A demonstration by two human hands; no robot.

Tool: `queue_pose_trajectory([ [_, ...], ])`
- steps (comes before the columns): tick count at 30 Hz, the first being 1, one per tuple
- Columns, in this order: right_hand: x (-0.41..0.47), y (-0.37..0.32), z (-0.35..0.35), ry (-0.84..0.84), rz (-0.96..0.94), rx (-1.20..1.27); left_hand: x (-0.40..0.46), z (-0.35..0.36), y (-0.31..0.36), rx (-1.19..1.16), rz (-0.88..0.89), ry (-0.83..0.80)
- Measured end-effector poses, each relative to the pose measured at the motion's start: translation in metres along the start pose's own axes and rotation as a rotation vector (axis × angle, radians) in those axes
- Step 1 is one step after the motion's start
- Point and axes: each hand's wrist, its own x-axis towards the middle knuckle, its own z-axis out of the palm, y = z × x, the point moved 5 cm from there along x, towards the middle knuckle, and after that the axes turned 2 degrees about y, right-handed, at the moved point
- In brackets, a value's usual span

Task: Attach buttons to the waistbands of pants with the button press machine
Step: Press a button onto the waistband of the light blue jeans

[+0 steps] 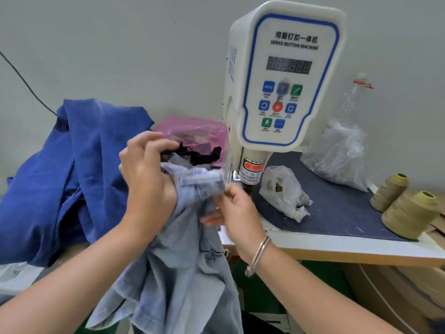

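A pair of light blue denim pants hangs in front of me, its waistband lifted just left of the press head. My left hand grips the waistband from the left and above. My right hand pinches the waistband's right end with thumb and fingers. The white servo button machine stands behind, its press head close to the right of the waistband. The picture of the waistband is blurred.
A pile of dark blue pants lies at the left. A pink plastic bag with black scraps sits behind my hands. Clear bags, two thread cones and a bottle stand on the denim-covered table.
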Motion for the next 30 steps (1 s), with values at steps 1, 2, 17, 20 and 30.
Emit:
queue_pose_trajectory([
  [1, 0.006, -0.011, 0.008, 0.003, 0.005, 0.123, -0.014, -0.010, 0.015, 0.024, 0.232, -0.042],
  [2, 0.013, -0.025, 0.014, 0.010, -0.004, 0.200, -0.033, -0.016, 0.030, 0.038, 0.462, -0.162],
  [17, 0.089, -0.077, 0.057, 0.154, -0.092, 0.191, -0.070, 0.074, 0.023, 0.121, -0.270, -1.068],
  [20, 0.081, -0.077, 0.047, 0.005, -0.300, -0.327, -0.053, 0.055, 0.013, -0.549, -0.551, -1.090],
  [30, 0.006, -0.049, 0.000, -0.579, -0.072, -0.398, 0.017, -0.002, -0.014, -0.702, -0.561, -1.360],
])
